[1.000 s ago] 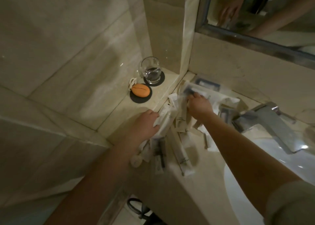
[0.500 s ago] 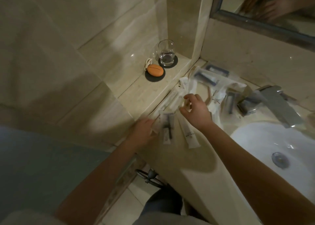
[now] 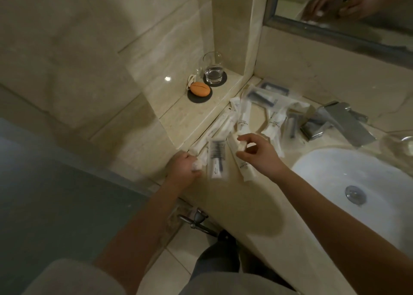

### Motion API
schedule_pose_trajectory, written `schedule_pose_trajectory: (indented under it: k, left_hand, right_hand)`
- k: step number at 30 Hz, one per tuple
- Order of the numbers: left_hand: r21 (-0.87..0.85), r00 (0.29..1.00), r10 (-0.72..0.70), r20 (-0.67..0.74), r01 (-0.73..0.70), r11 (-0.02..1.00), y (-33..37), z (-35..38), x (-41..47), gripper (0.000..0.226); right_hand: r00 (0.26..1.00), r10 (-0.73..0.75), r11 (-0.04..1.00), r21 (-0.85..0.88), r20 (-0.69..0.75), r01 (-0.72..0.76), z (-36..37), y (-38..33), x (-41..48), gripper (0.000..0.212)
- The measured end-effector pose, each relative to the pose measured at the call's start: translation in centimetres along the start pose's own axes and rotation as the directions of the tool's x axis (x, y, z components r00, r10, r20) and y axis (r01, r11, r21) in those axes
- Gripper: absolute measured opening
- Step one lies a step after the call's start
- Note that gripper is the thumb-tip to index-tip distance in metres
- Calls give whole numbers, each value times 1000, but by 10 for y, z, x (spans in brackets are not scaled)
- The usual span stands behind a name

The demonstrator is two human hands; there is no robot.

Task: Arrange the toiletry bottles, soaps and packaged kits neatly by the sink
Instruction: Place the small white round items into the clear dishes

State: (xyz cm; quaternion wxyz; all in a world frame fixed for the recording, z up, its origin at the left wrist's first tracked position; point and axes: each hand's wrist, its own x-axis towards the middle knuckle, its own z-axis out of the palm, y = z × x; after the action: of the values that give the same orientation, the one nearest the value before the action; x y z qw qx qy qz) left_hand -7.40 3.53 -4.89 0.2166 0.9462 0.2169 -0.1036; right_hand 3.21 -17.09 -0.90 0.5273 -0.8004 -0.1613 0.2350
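On the marble worktop (image 3: 234, 201) left of the sink (image 3: 357, 174), the left hand (image 3: 183, 169) curls round a small white wrapped item (image 3: 196, 165) while the right hand (image 3: 259, 154) pinches a small pale piece (image 3: 241, 144) just above the packaged kits (image 3: 215, 158) scattered between the ledge (image 3: 192, 116) and the faucet (image 3: 342, 122).

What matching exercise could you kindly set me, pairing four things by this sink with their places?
Things: 1 orange soap; 2 glass; 3 drain; 4 faucet.
Places: A in the white basin; B on the far coaster; C on the near coaster; D behind the basin, below the mirror.
Pairs: 1-C; 2-B; 3-A; 4-D.
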Motion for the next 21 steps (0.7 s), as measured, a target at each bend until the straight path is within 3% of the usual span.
schedule_pose_trajectory:
  k: [5,8,12,17,21]
  left_hand:
    - [-191,991,121,-58,-130,973,45,-14,-20,43]
    - [-231,974,203,-100,-221,948,82,-19,-28,39]
    - [-337,957,287,-52,-287,897,133,-17,-33,25]
    - [-375,901,431,-49,-416,828,198,0,-35,27]
    - [-368,834,551,31,-504,782,250,23,-34,36]
  right_hand:
    - [999,22,971,237,28,-28,-26,-7,-31,32]
    - [999,21,961,276,24,-27,-48,-1,-51,34]
    - [998,61,905,422,-1,-55,-80,14,-82,36]
    - [984,132,822,568,-116,-44,-119,36,-123,34]
    - [935,280,729,682,-219,-59,-157,51,-155,36]
